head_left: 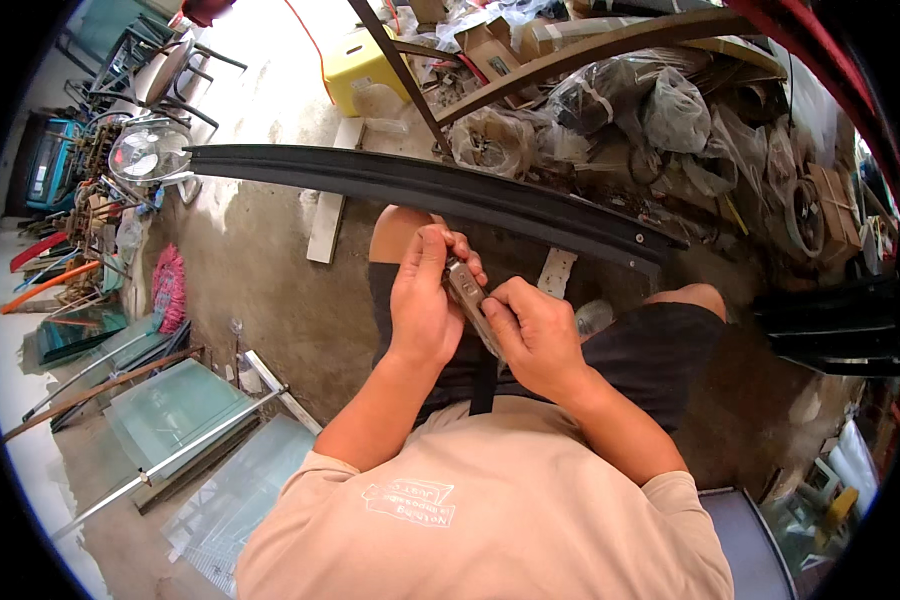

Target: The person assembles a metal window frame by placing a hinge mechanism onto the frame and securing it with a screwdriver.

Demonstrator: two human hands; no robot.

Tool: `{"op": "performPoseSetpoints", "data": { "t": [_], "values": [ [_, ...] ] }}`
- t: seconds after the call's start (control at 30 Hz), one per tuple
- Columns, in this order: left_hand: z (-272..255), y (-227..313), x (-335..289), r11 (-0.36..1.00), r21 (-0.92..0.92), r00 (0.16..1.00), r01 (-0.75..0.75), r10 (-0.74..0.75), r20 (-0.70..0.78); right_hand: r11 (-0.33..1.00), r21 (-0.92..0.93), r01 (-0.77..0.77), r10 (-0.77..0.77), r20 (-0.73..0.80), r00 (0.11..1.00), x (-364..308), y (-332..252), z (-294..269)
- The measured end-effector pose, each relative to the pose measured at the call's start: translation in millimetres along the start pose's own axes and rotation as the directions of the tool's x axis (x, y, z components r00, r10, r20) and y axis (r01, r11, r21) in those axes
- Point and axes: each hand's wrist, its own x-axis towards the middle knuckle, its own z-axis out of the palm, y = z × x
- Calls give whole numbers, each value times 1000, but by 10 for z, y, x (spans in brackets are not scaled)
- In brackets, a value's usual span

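In front of my body, my left hand [427, 305] is wrapped round the upper end of a slim grey-brown metal fitting [469, 290]. It looks like a lock or roller part, but its exact kind does not show. My right hand [535, 335] grips its lower side, with the thumb pressed along it. The fitting tilts from upper left to lower right, and the fingers hide parts of it. Just beyond my hands, a long dark metal profile [410, 185] runs across above my knees. Small round screw heads or holes show near its right end.
A yellow stool [365, 72] stands ahead, near bagged and boxed clutter [675, 110] at the far right. Glass sheets [175, 415] lie on the left, near a pink mop head [169, 288]. A white strip [326, 225] lies under the profile.
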Motion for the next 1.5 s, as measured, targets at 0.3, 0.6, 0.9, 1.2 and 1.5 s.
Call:
{"op": "performPoseSetpoints", "data": {
  "t": [0.3, 0.6, 0.9, 1.2, 1.5],
  "values": [
    [-27, -216, -131, 980, -196, 996, 36, -20, 85, 992, 71, -101, 105, -57, 993, -10, -57, -23],
    [75, -274, -328, 993, 89, 995, 76, -82, 64, 994, 90, -69, 83, -154, 985, 47, -203, -103],
    [81, -277, -318, 964, 219, 983, -150, 121, 140, 994, -111, 27, -54, -247, 967, 35, -175, -142],
    [176, -131, -414, 966, 195, 968, -172, 128, 217, 997, -61, -38, 20, -283, 959, 21, -288, -238],
    [110, -39, -423, 881, 424, 951, -208, 81, 298, 983, -126, 130, -159, -258, 953, 129, -246, -115]
  ]
}}
